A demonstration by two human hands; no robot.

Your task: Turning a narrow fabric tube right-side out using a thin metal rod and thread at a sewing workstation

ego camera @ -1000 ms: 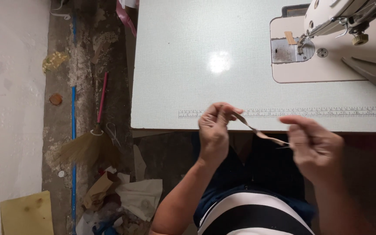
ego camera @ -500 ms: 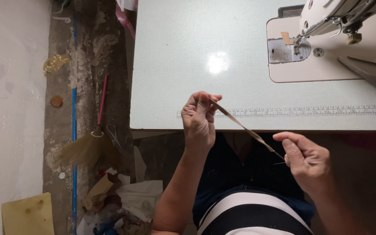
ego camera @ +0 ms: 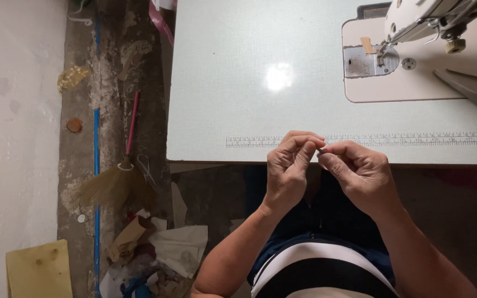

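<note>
Far left, on the floor: yellow board (ego camera: 31, 270), broom (ego camera: 111, 185) w/ red handle lying along the wall side, heap of paper and cloth scraps (ego camera: 158, 251) just below it. None of it near the work.

Centre: pale worktop (ego camera: 222, 83), bare but for a glare spot, w/ a measuring scale (ego camera: 393, 139) along the near edge.

Left hand (ego camera: 287, 174) held just off that near edge, above the lap. Fingers (ego camera: 303, 155) curled in tight, thumb and forefinger pinched on one end of a small tan strip (ego camera: 320, 149). Only a sliver of strip on show between the two hands, rest hidden in the grip, so length and shape hard to tell.

Right hand (ego camera: 361, 175) touching the left at the tips, also closed narrow, thumb and forefinger nipping the strip's other end. Other digits folded under, nothing else in either hand.

To do this well, prob.:
- Keep both pinches at the very tips, so the strip stays visible and doesn't twist.
- Keep hands close and level w/ the worktop edge; elbows in for steadiness.
- Light, even pressure; too hard risks creasing, too loose risks a drop into the lap.
- Use the scale just behind the knuckles as a ref. if needed.

Right: white sewing machine (ego camera: 426, 25) at the back corner, scissors (ego camera: 470, 88) beside it w/ blue handle at the frame edge, well apart from both hands.
</note>
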